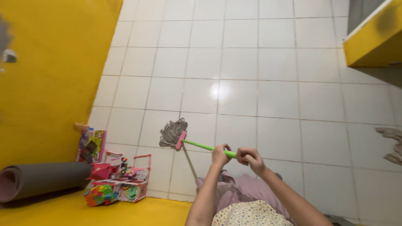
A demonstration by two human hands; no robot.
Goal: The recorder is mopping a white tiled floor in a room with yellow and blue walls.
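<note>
Both hands are clamped on the green handle of a mop [190, 144]. The left hand [220, 155] grips nearer the head, and the right hand [250, 160] sits just beside it, further up the shaft; the two nearly touch. The handle runs from the hands toward 10 o'clock, down to a pink clamp and a grey string head [171, 133] that rests on the white tiled floor [276, 100].

The handle looks thin, stiff and light, probably smooth plastic or coated metal, so a full wrap of the fingers suits it. The string head is soft and floppy, and likely drags more if wet. The glossy tiles look slick.

At 9 o'clock of the hands stand a pink toy cart [125, 178] and a rolled grey mat [42, 181] against the yellow wall [50, 83].
</note>
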